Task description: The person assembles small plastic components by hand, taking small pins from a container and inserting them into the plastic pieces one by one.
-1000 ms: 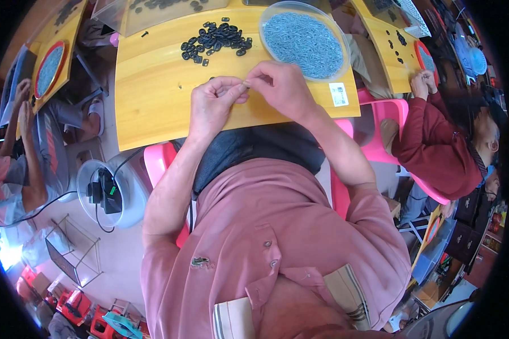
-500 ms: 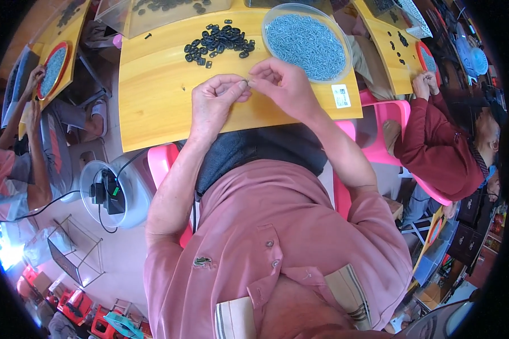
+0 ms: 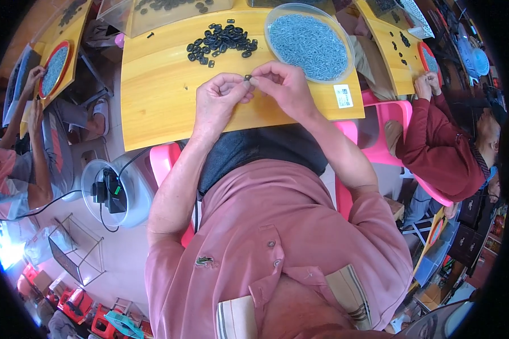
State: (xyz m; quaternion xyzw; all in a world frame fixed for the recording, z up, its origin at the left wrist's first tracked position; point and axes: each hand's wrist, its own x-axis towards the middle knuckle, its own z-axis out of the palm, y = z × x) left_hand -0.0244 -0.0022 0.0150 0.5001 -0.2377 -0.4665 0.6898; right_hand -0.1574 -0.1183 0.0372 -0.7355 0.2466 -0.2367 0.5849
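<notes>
My left hand (image 3: 220,101) and my right hand (image 3: 284,89) meet above the near half of the yellow table (image 3: 158,96). Both are closed, fingertips pinched together on one small dark piece (image 3: 247,77). It looks like the black oval pieces nearby, though fingers cover most of it. Beyond my hands lies a loose pile of small black oval pieces with holes (image 3: 223,39). To the right of the pile stands a round clear tub (image 3: 352,56) full of small silvery-blue screws (image 3: 308,45).
A clear bin (image 3: 169,25) with black round pieces stands at the far edge. A white label (image 3: 343,96) is stuck near the right corner. Co-workers sit at tables on both sides, one in a maroon sleeve (image 3: 435,133). A white bucket (image 3: 136,195) with black adapters stands left of me.
My fingertips have shifted slightly, and more of the small dark piece shows between them. The whole view has moved a little; the pile and tub look unchanged.
</notes>
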